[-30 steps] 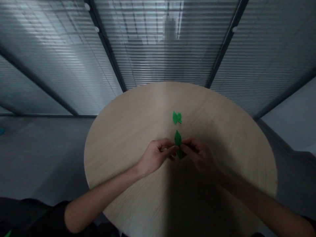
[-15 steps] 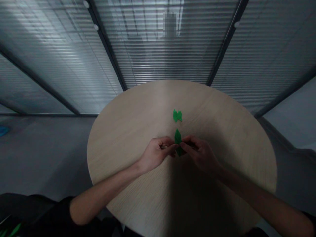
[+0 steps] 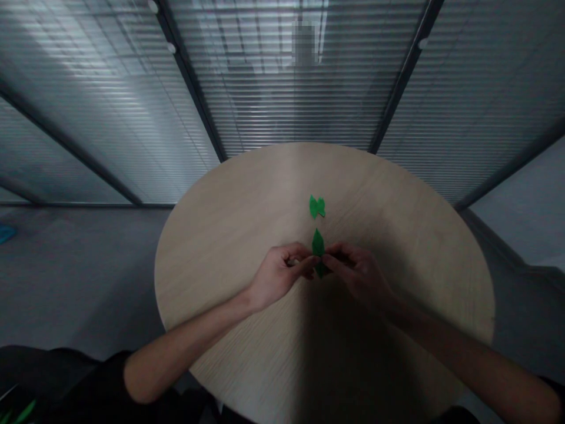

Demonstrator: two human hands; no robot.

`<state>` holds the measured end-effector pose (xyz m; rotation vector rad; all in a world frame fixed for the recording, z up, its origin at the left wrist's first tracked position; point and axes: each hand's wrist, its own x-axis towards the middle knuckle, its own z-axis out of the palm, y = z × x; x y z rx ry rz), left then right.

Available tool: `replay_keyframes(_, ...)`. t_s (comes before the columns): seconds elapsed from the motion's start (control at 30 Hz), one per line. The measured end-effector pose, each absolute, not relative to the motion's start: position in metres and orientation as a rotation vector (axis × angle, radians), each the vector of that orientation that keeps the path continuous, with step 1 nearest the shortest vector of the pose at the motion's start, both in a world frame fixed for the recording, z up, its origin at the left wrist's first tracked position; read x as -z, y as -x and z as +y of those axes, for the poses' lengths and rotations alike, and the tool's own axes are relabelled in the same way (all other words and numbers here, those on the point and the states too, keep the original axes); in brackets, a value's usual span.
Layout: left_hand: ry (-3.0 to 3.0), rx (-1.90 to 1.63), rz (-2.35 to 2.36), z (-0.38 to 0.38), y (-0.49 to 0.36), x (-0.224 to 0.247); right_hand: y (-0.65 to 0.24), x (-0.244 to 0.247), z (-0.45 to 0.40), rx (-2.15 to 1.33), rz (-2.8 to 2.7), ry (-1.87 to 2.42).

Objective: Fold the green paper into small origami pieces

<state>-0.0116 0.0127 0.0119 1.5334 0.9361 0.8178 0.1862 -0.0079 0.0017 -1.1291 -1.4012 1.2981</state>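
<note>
**A:** How are the arms sitting?

**B:** Both bare forearms reach in from the bottom corners and meet over the middle of the table. The left hand (image 3: 280,274) has its fingers curled inward, and the right hand (image 3: 359,274) angles in to face it, with the knuckles up.

**A:** And the grip?

**B:** Closed on both sides. The fingertips pinch a leaf-shaped piece of folded green paper (image 3: 318,244) between the hands. Its pointed tip stands up above the fingers, and its lower end shows just beneath them. I can't tell whether that end touches the table.

**A:** Anything else near the hands?

**B:** A bow-shaped piece of folded green paper (image 3: 316,206) lies on the table just beyond the fingertips, not touching the held piece.

**A:** What's the surface like?

**B:** It's a round table of pale wood grain (image 3: 388,200), with a dark shadow across its near half.

**A:** And the room?

**B:** Behind the table rises a glass wall with horizontal slatted blinds (image 3: 265,100), divided by dark metal frames (image 3: 190,88). A grey floor (image 3: 75,277) spreads out on either side, with a small blue object (image 3: 6,234) at the far left edge. A black sleeve (image 3: 88,377) covers the left upper arm.
</note>
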Motion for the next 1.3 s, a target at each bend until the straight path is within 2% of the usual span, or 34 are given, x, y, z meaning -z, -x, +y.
replay_keyframes(0.1,-1.610,-0.891,0.977,0.0100,0.0121,-0.0122,-0.1871,-0.0013,-0.0072,-1.297,-1.382,1.140)
replay_keyframes(0.27,-2.006,-1.209,0.900,0.0060,0.0168,-0.0113,-0.1860,0.0007,-0.0072,-1.342,-1.366,1.125)
replay_keyframes(0.43,-2.286,-1.211,0.756,0.0100,0.0186,-0.0059,-0.1845,0.0014,-0.0074,-1.388,-1.381,1.034)
replay_keyframes(0.73,-2.320,-1.276,0.774,0.0102,0.0185,-0.0030,-0.1866,-0.0031,-0.0067,-1.570,-1.313,0.993)
replay_keyframes(1.07,-2.349,-1.301,0.805,0.0109,0.0190,-0.0062,-0.1865,-0.0027,-0.0106,-1.322,-1.379,1.024)
replay_keyframes(1.3,-2.118,-1.205,0.792,0.0090,0.0150,-0.0097,-0.1858,-0.0039,-0.0121,-1.213,-1.377,1.056)
